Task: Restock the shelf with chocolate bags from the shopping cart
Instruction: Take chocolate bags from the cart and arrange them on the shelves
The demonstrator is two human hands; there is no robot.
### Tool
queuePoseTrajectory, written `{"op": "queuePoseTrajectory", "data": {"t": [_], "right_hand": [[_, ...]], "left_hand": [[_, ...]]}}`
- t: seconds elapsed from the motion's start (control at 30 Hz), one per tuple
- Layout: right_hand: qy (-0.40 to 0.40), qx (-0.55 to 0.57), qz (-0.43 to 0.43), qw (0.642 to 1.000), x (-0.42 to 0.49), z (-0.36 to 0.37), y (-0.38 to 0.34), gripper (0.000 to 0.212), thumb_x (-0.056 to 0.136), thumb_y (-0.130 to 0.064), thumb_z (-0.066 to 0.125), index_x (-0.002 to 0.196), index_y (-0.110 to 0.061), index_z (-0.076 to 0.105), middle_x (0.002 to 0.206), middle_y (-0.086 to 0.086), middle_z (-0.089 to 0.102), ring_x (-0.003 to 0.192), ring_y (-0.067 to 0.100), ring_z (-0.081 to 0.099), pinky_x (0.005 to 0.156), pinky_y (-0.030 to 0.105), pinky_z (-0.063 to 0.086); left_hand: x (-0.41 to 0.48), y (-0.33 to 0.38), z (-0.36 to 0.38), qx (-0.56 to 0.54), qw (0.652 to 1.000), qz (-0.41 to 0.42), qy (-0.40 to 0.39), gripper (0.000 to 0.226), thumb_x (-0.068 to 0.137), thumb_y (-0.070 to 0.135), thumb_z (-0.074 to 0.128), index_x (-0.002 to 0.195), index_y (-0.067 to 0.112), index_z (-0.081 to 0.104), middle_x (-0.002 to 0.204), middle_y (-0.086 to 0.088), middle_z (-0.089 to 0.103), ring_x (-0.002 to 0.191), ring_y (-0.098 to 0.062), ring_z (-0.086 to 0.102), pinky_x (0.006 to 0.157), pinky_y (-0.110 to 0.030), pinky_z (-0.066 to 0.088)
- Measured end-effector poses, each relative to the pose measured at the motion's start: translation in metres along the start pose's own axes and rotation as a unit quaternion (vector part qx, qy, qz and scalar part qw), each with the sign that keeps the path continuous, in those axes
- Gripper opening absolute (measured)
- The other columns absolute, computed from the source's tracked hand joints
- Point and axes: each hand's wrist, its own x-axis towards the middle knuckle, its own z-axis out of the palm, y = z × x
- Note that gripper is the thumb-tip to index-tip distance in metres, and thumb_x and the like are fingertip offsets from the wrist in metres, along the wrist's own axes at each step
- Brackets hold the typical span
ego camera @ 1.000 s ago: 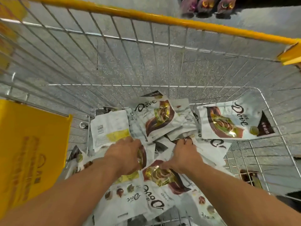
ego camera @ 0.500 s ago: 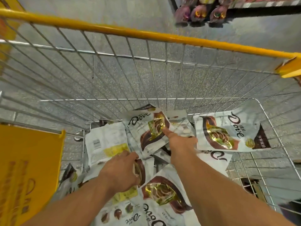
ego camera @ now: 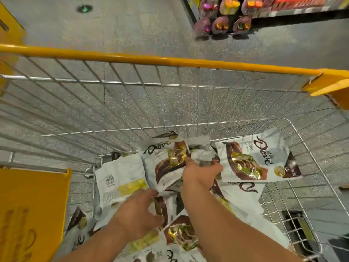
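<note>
Several white-and-brown Dove chocolate bags lie piled in the wire shopping cart [ego camera: 132, 103]. My right hand [ego camera: 200, 173] reaches to the far end of the pile. Its thumb lies on top of a face-up chocolate bag [ego camera: 164, 161] and its fingers curl around that bag's right edge. My left hand [ego camera: 137, 214] is nearer to me, fingers and thumb pinched on another chocolate bag [ego camera: 163, 205] in the middle of the pile. One more bag [ego camera: 251, 159] lies flat at the right. The shelf [ego camera: 283, 17] shows at the top right beyond the cart.
A yellow rail [ego camera: 170, 61] tops the cart's far wall, with a yellow corner piece [ego camera: 328, 86] on the right. A yellow flap [ego camera: 28, 214] stands at the left of the cart. Purple snack bags [ego camera: 221, 25] line the shelf's bottom. Grey speckled floor lies between.
My right hand moved from the middle of the pile to its far end and closed on the face-up bag. My left hand stayed on its bag. The view tilted up, showing the shelf.
</note>
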Motion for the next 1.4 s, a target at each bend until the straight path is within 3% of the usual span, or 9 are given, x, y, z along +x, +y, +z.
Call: {"op": "queuePoseTrajectory", "data": {"t": [0.13, 0.3, 0.43, 0.6, 0.8, 1.0, 1.13, 1.23, 1.4], "right_hand": [[-0.035, 0.026, 0.024, 0.999, -0.015, -0.019, -0.014, 0.068, 0.087, -0.015, 0.071, 0.14, -0.024, 0.029, 0.132, 0.014, 0.052, 0.093, 0.029, 0.052, 0.079, 0.035, 0.042], [-0.075, 0.069, -0.001, 0.995, -0.035, -0.048, -0.034, 0.07, 0.084, -0.017, 0.074, 0.139, -0.028, 0.032, 0.126, 0.006, 0.054, 0.095, 0.025, 0.055, 0.089, 0.035, 0.047], [-0.095, 0.107, -0.017, 0.99, -0.058, -0.077, -0.05, 0.07, 0.079, -0.017, 0.075, 0.134, -0.033, 0.036, 0.115, 0.002, 0.06, 0.098, 0.026, 0.063, 0.095, 0.045, 0.052], [-0.135, 0.107, -0.088, 0.981, -0.088, -0.153, -0.076, 0.056, 0.081, -0.024, 0.074, 0.121, -0.039, 0.037, 0.103, -0.006, 0.063, 0.086, 0.015, 0.065, 0.081, 0.039, 0.055], [-0.072, 0.064, -0.232, 0.968, -0.104, -0.24, -0.086, 0.058, 0.063, -0.085, 0.058, 0.095, -0.036, 0.053, 0.093, -0.009, 0.063, 0.087, 0.011, 0.064, 0.084, 0.041, 0.055], [-0.015, 0.137, -0.252, 0.958, -0.089, -0.322, -0.115, 0.048, 0.08, -0.06, 0.061, 0.06, -0.02, 0.043, 0.052, -0.009, 0.041, 0.056, 0.014, 0.039, 0.062, 0.038, 0.04], [0.008, 0.136, -0.262, 0.955, -0.084, -0.386, -0.131, 0.035, 0.071, -0.049, 0.071, 0.077, -0.023, 0.048, 0.069, -0.009, 0.059, 0.065, 0.019, 0.058, 0.067, 0.044, 0.051], [0.016, 0.123, -0.292, 0.948, -0.088, -0.443, -0.143, 0.031, 0.081, -0.047, 0.069, 0.101, -0.035, 0.048, 0.101, -0.01, 0.06, 0.085, 0.01, 0.062, 0.069, 0.034, 0.051], [-0.028, 0.024, -0.347, 0.937, -0.107, -0.533, -0.163, 0.051, 0.065, -0.07, 0.069, 0.107, -0.044, 0.053, 0.101, -0.022, 0.064, 0.091, -0.008, 0.059, 0.074, 0.019, 0.046]], "left_hand": [[-0.008, 0.022, -0.018, -0.279, 0.959, -0.048, 0.004, 0.07, 0.064, 0.048, 0.085, 0.123, 0.021, 0.058, 0.112, 0.008, 0.068, 0.098, -0.01, 0.064, 0.081, -0.028, 0.049], [-0.027, 0.075, -0.046, -0.635, 0.769, -0.049, -0.052, 0.049, 0.077, 0.055, 0.067, 0.112, 0.022, 0.072, 0.11, 0.0, 0.074, 0.104, -0.026, 0.067, 0.096, -0.046, 0.046], [-0.039, 0.11, -0.061, -0.712, 0.697, -0.04, -0.08, 0.039, 0.086, 0.036, 0.063, 0.108, 0.006, 0.074, 0.112, -0.017, 0.072, 0.1, -0.035, 0.07, 0.097, -0.048, 0.049], [-0.07, 0.15, -0.063, -0.709, 0.7, -0.024, -0.088, 0.03, 0.083, 0.019, 0.062, 0.06, 0.009, 0.077, 0.075, -0.014, 0.075, 0.058, -0.029, 0.071, 0.052, -0.038, 0.06], [-0.108, 0.199, -0.062, -0.698, 0.707, 0.026, -0.107, 0.017, 0.073, 0.02, 0.066, 0.065, 0.012, 0.078, 0.089, -0.016, 0.075, 0.063, -0.033, 0.072, 0.053, -0.046, 0.06], [-0.148, 0.271, -0.052, -0.678, 0.704, 0.132, -0.165, 0.06, 0.012, 0.014, 0.097, 0.069, 0.008, 0.077, 0.086, -0.015, 0.076, 0.072, -0.034, 0.074, 0.061, -0.048, 0.061], [-0.176, 0.316, -0.033, -0.651, 0.718, 0.169, -0.18, 0.049, 0.025, 0.014, 0.096, 0.07, 0.01, 0.077, 0.087, -0.012, 0.076, 0.077, -0.032, 0.074, 0.074, -0.048, 0.057], [-0.207, 0.356, -0.01, -0.616, 0.741, 0.177, -0.199, 0.015, 0.053, 0.015, 0.077, 0.068, 0.009, 0.077, 0.077, -0.012, 0.075, 0.062, -0.029, 0.073, 0.052, -0.039, 0.06], [-0.257, 0.431, 0.05, -0.55, 0.762, 0.207, -0.273, 0.048, 0.067, 0.015, 0.069, 0.113, 0.003, 0.069, 0.106, -0.024, 0.071, 0.079, -0.039, 0.073, 0.065, -0.05, 0.061]]}}
